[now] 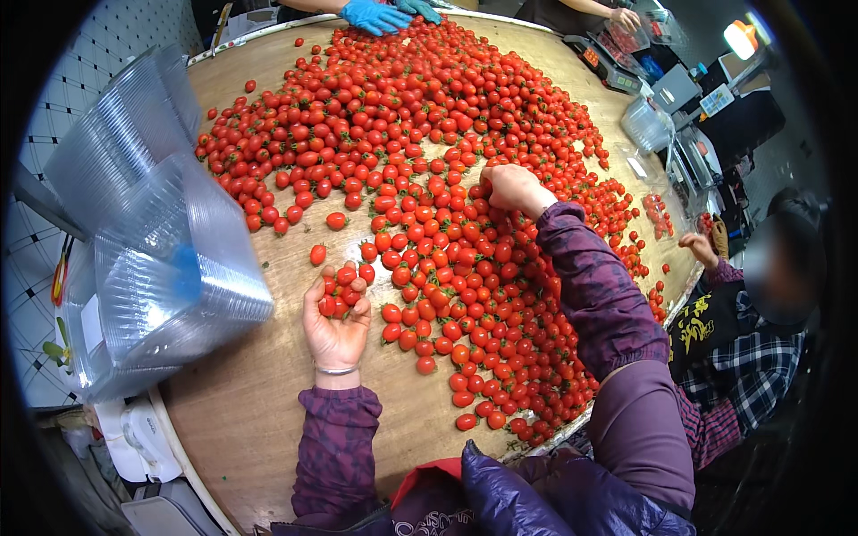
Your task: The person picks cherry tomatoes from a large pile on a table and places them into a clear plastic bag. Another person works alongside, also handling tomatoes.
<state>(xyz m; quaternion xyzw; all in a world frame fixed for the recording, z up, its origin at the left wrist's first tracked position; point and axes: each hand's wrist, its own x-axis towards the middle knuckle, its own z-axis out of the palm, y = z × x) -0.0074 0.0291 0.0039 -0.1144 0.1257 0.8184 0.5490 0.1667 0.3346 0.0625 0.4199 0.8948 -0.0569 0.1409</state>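
Observation:
My left hand (338, 321), palm up with a silver bangle at the wrist, cups several small red tomatoes (340, 295) above the wooden table (268, 388). Farther forward and to the right, my right hand (513, 189) reaches down into the spread of cherry tomatoes (469, 268), back of the hand upward. Its fingertips are mostly hidden, so whether it grips a tomato cannot be told. Many of the tomatoes bear green stems. A lone tomato (318, 254) lies just beyond my left fingers, and another (336, 220) lies a little farther off.
Nested clear plastic containers (221, 268) stand at the left edge. A co-worker's blue-gloved hand (377, 16) touches the far side of the pile. Another person (730, 348) sits at the right. A scale (606, 67) and clear plastic boxes (647, 124) stand at the back right.

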